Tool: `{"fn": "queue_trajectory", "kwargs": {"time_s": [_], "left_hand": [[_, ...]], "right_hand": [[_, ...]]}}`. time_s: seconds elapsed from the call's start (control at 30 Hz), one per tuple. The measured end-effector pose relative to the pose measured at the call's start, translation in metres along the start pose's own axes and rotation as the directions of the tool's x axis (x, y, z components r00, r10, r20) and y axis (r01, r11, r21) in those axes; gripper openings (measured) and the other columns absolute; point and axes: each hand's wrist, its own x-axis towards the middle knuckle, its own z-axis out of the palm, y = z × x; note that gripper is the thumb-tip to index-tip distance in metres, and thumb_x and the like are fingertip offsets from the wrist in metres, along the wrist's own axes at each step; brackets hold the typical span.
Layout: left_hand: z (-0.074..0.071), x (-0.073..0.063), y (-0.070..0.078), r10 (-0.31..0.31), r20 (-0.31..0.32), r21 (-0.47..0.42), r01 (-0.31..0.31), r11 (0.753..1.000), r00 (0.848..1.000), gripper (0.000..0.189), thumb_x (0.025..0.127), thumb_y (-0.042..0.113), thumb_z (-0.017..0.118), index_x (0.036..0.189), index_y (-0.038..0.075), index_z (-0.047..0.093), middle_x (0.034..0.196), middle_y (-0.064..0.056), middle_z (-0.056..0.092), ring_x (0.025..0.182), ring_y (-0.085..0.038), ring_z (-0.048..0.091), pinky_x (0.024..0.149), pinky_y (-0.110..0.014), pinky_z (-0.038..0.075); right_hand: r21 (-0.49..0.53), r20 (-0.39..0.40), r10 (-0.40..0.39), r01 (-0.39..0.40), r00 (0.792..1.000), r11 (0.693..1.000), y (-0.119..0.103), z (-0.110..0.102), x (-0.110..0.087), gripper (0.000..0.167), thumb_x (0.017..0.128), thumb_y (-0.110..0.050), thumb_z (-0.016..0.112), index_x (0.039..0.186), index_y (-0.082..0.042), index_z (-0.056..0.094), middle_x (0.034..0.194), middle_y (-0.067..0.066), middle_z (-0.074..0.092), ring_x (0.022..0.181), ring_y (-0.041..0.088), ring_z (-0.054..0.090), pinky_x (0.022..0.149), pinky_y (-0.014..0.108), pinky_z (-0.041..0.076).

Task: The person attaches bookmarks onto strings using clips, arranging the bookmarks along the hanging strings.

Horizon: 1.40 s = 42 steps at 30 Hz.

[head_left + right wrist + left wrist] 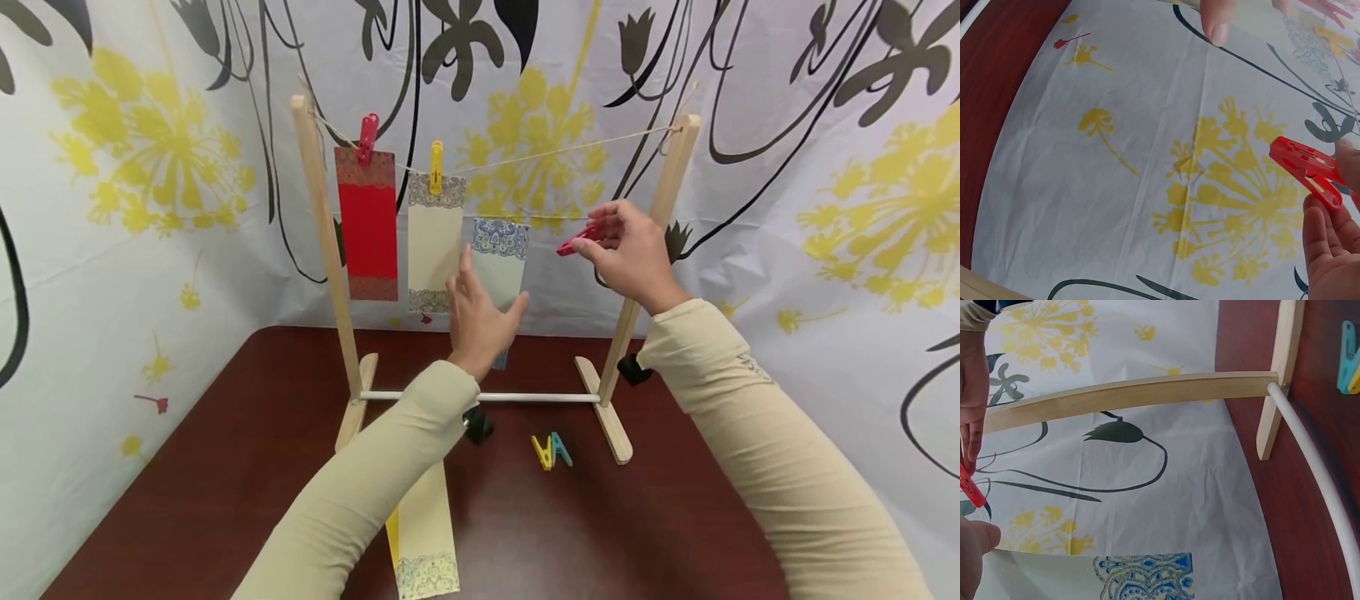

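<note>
My left hand (483, 325) holds a pale card (501, 268) with blue patterned ends, thumb and fingers at its sides. The card's top edge is below the sagging string (573, 150), apart from it. To the right, my right hand (633, 254) pinches a red clothespin (1304, 165) between thumb and fingers, beside the card. A red card (367, 225) hangs from the string by another red clothespin (367, 137), and a cream card (433, 237) by a yellow clothespin (436, 167). In the left wrist view, my left thumb (979, 547) lies near the card's edge.
A wooden frame (322, 233) with a white crossbar (540, 397) stands on the dark red table (225, 467). Yellow and blue clothespins (551, 451) lie on the table before it. More cards (427, 542) lie under my left forearm. A flowered cloth hangs behind.
</note>
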Motion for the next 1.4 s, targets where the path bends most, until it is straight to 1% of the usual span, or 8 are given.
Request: {"fn": "queue_trajectory", "kwargs": {"time_s": [0.03, 0.27, 0.47, 0.7, 0.83, 1.13, 1.27, 1.4], "left_hand": [[0.000, 0.001, 0.002, -0.001, -0.002, 0.003, 0.001, 1.000, 1.000, 0.104, 0.081, 0.040, 0.077, 0.154, 0.019, 0.007, 0.136, -0.022, 0.039, 0.116, -0.032, 0.046, 0.084, -0.047, 0.048], [0.000, 0.009, 0.009, -0.050, 0.013, 0.006, 0.050, 0.999, 0.999, 0.102, 0.082, 0.041, 0.076, 0.155, 0.025, 0.006, 0.132, -0.023, 0.038, 0.103, -0.035, 0.054, 0.077, -0.046, 0.049], [-0.002, 0.021, 0.015, -0.054, -0.021, -0.024, 0.054, 0.998, 0.998, 0.104, 0.081, 0.041, 0.076, 0.155, 0.026, 0.004, 0.134, -0.023, 0.038, 0.110, -0.035, 0.052, 0.083, -0.047, 0.049], [-0.004, 0.035, 0.026, -0.035, -0.055, -0.051, 0.033, 0.998, 0.998, 0.104, 0.081, 0.040, 0.077, 0.154, 0.026, 0.004, 0.134, -0.022, 0.039, 0.117, -0.033, 0.049, 0.088, -0.047, 0.047], [-0.005, 0.039, 0.031, -0.034, -0.050, -0.061, 0.031, 0.998, 0.998, 0.104, 0.081, 0.039, 0.077, 0.154, 0.025, 0.003, 0.135, -0.023, 0.039, 0.117, -0.034, 0.049, 0.087, -0.046, 0.047], [-0.005, 0.047, 0.036, -0.051, -0.037, -0.099, 0.047, 0.994, 0.998, 0.105, 0.084, 0.036, 0.075, 0.155, 0.024, 0.000, 0.136, -0.023, 0.037, 0.114, -0.035, 0.050, 0.085, -0.047, 0.048], [-0.002, 0.050, 0.036, -0.066, -0.022, -0.088, 0.064, 0.994, 0.998, 0.104, 0.085, 0.037, 0.074, 0.155, 0.023, -0.001, 0.134, -0.023, 0.037, 0.108, -0.035, 0.052, 0.082, -0.047, 0.048], [-0.001, 0.051, 0.037, -0.075, -0.021, -0.071, 0.074, 0.995, 0.997, 0.104, 0.085, 0.041, 0.073, 0.155, 0.023, -0.002, 0.132, -0.024, 0.039, 0.104, -0.036, 0.055, 0.080, -0.046, 0.049]], "right_hand": [[0.009, -0.012, 0.003, -0.003, 1.000, 1.000, -0.001, 0.000, 0.002, 0.036, 0.088, -0.015, 0.073, 0.116, 0.001, 0.056, 0.103, 0.017, 0.065, 0.086, 0.016, 0.063, 0.076, 0.020, 0.048], [0.019, -0.073, 0.009, -0.007, 0.997, 1.000, -0.007, 0.001, 0.010, 0.034, 0.089, -0.016, 0.071, 0.115, 0.001, 0.057, 0.107, 0.016, 0.064, 0.093, 0.022, 0.065, 0.076, 0.023, 0.047], [0.061, -0.091, -0.034, 0.040, 0.995, 0.997, -0.015, 0.003, 0.013, 0.034, 0.087, -0.012, 0.073, 0.113, 0.002, 0.057, 0.103, 0.014, 0.065, 0.079, 0.003, 0.059, 0.072, 0.017, 0.046], [0.060, -0.110, -0.061, 0.068, 0.992, 0.996, -0.022, 0.002, 0.019, 0.035, 0.085, -0.012, 0.075, 0.113, 0.002, 0.057, 0.105, 0.014, 0.065, 0.078, -0.001, 0.058, 0.074, 0.016, 0.047], [0.044, -0.110, -0.068, 0.073, 0.992, 0.996, -0.025, 0.003, 0.023, 0.036, 0.086, -0.014, 0.075, 0.113, 0.002, 0.057, 0.104, 0.013, 0.066, 0.078, 0.000, 0.058, 0.074, 0.017, 0.047], [0.112, -0.134, -0.085, 0.100, 0.987, 0.989, -0.042, 0.002, 0.037, 0.035, 0.088, -0.014, 0.072, 0.115, 0.002, 0.056, 0.100, 0.009, 0.062, 0.087, 0.011, 0.060, 0.076, 0.021, 0.048], [0.127, -0.139, -0.090, 0.108, 0.986, 0.986, -0.052, 0.001, 0.043, 0.034, 0.090, -0.017, 0.070, 0.114, 0.001, 0.055, 0.102, 0.007, 0.061, 0.094, 0.014, 0.061, 0.076, 0.022, 0.047], [0.151, -0.167, -0.121, 0.146, 0.978, 0.978, -0.059, 0.004, 0.051, 0.029, 0.089, -0.015, 0.071, 0.109, 0.001, 0.056, 0.099, 0.006, 0.061, 0.094, 0.014, 0.063, 0.074, 0.023, 0.047]]}}
